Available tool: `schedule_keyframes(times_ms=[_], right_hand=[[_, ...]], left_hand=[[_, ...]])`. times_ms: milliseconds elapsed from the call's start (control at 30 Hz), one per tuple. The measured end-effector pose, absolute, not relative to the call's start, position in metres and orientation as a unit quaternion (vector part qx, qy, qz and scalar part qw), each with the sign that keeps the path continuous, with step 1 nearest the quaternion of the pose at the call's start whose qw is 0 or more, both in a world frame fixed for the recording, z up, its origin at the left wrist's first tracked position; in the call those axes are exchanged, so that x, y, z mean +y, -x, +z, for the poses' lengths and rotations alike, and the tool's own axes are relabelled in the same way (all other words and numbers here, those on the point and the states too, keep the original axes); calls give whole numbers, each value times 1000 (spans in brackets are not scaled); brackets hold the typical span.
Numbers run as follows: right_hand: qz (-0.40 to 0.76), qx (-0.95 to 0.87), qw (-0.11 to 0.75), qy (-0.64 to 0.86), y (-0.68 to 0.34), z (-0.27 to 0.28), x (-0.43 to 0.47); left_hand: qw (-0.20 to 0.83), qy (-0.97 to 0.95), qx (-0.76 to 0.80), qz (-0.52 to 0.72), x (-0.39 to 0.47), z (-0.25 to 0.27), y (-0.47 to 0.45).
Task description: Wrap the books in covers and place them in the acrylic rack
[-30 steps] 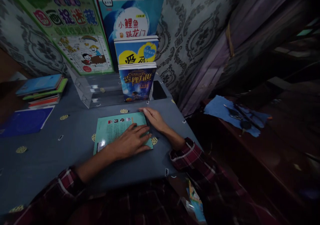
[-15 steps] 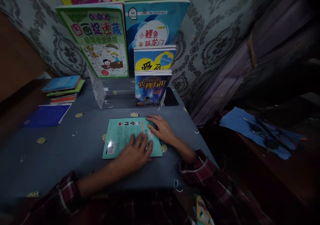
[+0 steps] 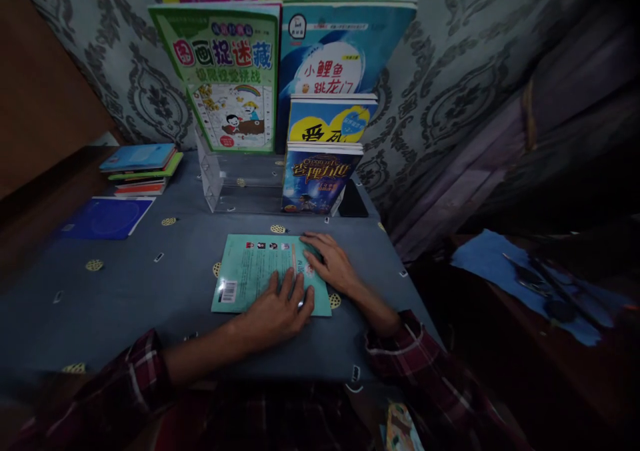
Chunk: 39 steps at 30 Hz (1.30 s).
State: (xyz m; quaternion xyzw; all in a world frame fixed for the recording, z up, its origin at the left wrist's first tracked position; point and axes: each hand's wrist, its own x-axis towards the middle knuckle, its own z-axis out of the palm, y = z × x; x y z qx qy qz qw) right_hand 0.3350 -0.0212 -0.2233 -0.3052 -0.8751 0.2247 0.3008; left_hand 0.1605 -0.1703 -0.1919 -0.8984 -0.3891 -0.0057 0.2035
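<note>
A teal book (image 3: 265, 264) lies flat on the table, its back cover with a barcode facing up. My left hand (image 3: 280, 307) rests across the book's near edge, fingers spread over the cover. At the book's far right corner lies my right hand (image 3: 330, 261), its fingers stretched along the edge and touching the cover. Neither hand is wrapped around anything. Behind the book stands a clear acrylic rack (image 3: 213, 181) holding several upright books, among them a green picture book (image 3: 235, 77) and a small dark blue book (image 3: 320, 181).
A stack of books (image 3: 143, 161) sits at the back left, with a blue booklet (image 3: 107, 217) in front of it. A black phone-like slab (image 3: 354, 201) lies right of the rack. Beyond the table's right edge is a blue cloth (image 3: 490, 271) with dark tools on it.
The camera view has shifted, so the rack and books appear further right. My left hand has slid slightly toward the near edge of the teal book. My right hand stays at its corner.
</note>
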Motion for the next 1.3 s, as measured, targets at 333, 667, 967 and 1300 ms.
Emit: schedule_keyframes(times_ms=[333, 667, 967, 1300], right_hand=[[215, -881, 293, 305, -335, -222, -22], [236, -867, 301, 320, -335, -223, -19], [317, -834, 316, 323, -337, -211, -22], [479, -718, 390, 320, -336, -203, -21]], left_hand=[[237, 900, -365, 5, -173, -187, -159], [252, 904, -345, -8, -164, -174, -159], [116, 904, -411, -4, -161, -142, -146], [-44, 811, -551, -191, -134, -102, -105]])
